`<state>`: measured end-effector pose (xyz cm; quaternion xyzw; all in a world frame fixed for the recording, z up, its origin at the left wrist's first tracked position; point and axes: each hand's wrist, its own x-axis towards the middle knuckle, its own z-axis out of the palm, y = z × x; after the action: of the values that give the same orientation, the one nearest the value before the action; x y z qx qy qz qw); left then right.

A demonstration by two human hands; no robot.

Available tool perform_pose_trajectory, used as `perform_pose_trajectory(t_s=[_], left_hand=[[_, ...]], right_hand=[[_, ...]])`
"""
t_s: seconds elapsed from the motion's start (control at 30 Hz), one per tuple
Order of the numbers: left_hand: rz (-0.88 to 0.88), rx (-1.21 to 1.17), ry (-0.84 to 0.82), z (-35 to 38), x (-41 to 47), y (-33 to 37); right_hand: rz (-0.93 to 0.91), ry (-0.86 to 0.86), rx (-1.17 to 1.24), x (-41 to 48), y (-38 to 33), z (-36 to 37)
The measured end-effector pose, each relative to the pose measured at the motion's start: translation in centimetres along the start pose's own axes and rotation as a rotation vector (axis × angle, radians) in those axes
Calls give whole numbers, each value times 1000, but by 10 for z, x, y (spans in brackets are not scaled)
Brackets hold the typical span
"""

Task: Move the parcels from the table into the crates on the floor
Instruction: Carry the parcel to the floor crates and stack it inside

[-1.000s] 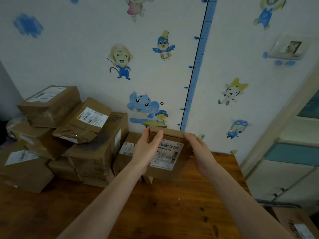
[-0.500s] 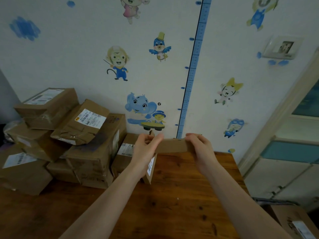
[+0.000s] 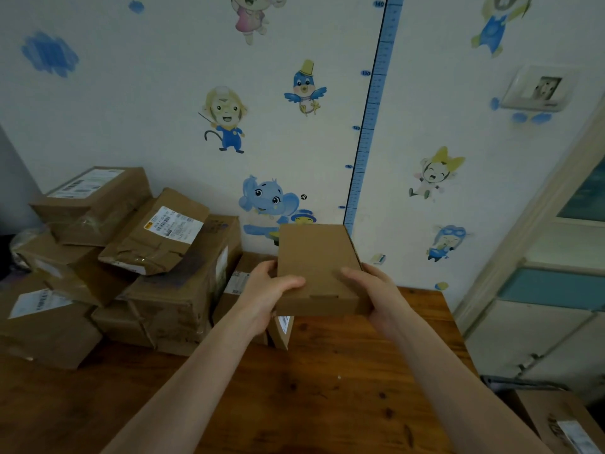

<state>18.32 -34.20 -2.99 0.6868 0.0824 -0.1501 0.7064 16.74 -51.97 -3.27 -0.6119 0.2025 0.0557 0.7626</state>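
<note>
Head view: we hold a small flat parcel (image 3: 316, 263) in the air between both hands, above the far part of the wooden table (image 3: 294, 404) and in front of the wall (image 3: 131, 109). Its plain brown face is turned towards us and tilted back. Our left hand (image 3: 265, 296) grips its lower left edge, the left thumb (image 3: 289, 285) curled over the front face; the other fingers pass behind the cardboard, where we cannot see them. Our right hand (image 3: 379, 293) grips the lower right edge the same way, the right thumb (image 3: 348, 275) lying on the face and the fingers hidden behind. The parcel is clear of the tabletop. Just below it a narrow labelled parcel (image 3: 283, 330) stands on the table. To the left a stack of parcels (image 3: 157, 283) rests against the wall, several with white labels. A blue height ruler (image 3: 373, 109) runs up the wall behind the held parcel. At lower right a cardboard box (image 3: 563, 424) with a label sits on the floor beside the table.
</note>
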Motion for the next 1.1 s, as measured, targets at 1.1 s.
perform_pose_trajectory(t_s=[1.1], left_hand=[[181, -54, 16, -1, 0, 7]], right_hand=[[-121, -9, -72, 3, -9, -6]])
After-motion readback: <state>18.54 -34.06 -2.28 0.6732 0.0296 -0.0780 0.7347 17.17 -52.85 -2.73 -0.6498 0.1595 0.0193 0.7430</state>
